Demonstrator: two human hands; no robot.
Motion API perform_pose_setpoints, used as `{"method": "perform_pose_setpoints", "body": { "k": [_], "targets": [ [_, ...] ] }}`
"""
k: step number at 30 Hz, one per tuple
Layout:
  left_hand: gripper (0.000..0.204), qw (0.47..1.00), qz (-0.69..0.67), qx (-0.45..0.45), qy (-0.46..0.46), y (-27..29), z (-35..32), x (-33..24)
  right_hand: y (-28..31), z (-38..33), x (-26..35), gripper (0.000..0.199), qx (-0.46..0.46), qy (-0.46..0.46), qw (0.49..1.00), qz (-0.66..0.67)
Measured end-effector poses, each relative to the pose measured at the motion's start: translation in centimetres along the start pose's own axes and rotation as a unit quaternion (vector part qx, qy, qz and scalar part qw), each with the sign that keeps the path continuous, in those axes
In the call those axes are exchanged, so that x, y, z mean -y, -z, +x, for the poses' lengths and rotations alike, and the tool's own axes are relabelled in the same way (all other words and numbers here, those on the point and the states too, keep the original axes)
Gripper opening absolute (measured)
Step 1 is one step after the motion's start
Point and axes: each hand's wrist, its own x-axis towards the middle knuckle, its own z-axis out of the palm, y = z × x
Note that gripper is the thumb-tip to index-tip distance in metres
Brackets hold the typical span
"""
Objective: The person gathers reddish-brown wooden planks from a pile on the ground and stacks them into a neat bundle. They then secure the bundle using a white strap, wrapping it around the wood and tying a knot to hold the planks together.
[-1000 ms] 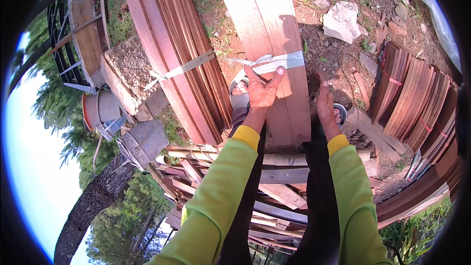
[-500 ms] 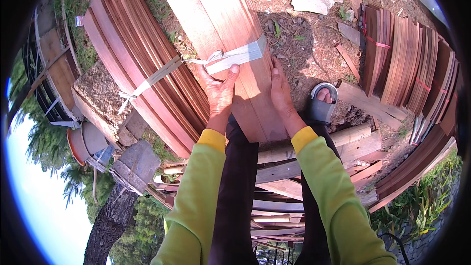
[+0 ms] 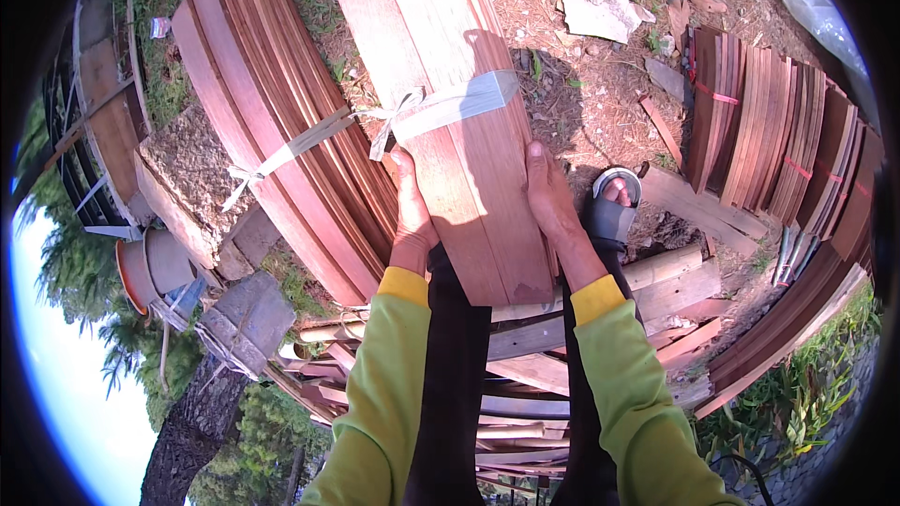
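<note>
A bundle of long reddish-brown wooden planks (image 3: 473, 169) lies in front of me, its near end close to my legs. A pale cloth strip (image 3: 459, 103) wraps around it and is knotted at its left edge. Below that knot my left hand (image 3: 412, 206) grips the bundle's left side. On the opposite side my right hand (image 3: 555, 197) clasps it, thumb along the top edge. The fingers of both hands are partly hidden beneath or beside the wood. Just left of it rests a second plank bundle (image 3: 272, 122), bound with a similar knotted strip.
Several plank stacks tied with red bands (image 3: 759, 122) stand at the right. A flat pale stone (image 3: 605, 2) lies on the ground beyond my sandalled foot (image 3: 614, 206). At the left are a rough stone block (image 3: 187, 178) and a bucket (image 3: 155, 267). Loose boards lie around my legs.
The held bundle has shifted nearer to me. My left hand has left the knot and now grips the bundle's side lower down; my right hand has come nearer too.
</note>
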Motion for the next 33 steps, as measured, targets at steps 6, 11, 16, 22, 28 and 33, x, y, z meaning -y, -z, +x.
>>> {"method": "perform_pose_setpoints", "body": {
  "k": [6,11,16,22,28,33],
  "targets": [
    [0.110,0.997,0.015,0.071,-0.030,0.6,-1.9,-4.2,3.1,-4.1,5.7,0.080,0.080,0.017,0.992,0.096],
    [0.114,0.998,0.046,0.043,-0.007,-1.0,-1.5,-5.2,2.8,-4.1,3.6,0.093,0.100,0.057,0.962,0.248],
    [0.097,0.990,-0.116,0.034,-0.070,-1.6,0.9,-4.0,3.7,-4.5,5.1,0.106,0.144,0.128,0.968,0.159],
    [0.091,0.990,-0.055,0.120,-0.057,-1.3,-0.7,-4.0,4.0,-4.2,3.9,0.104,0.151,0.028,0.967,0.203],
    [0.096,0.991,-0.090,0.096,-0.020,-2.4,-2.0,-6.6,2.8,-5.6,5.9,0.103,0.133,-0.026,0.959,0.247],
    [0.085,0.977,-0.173,0.124,-0.024,-2.6,-3.2,-8.3,1.3,-7.5,8.8,0.098,0.108,-0.002,0.960,0.257]
  ]
}}
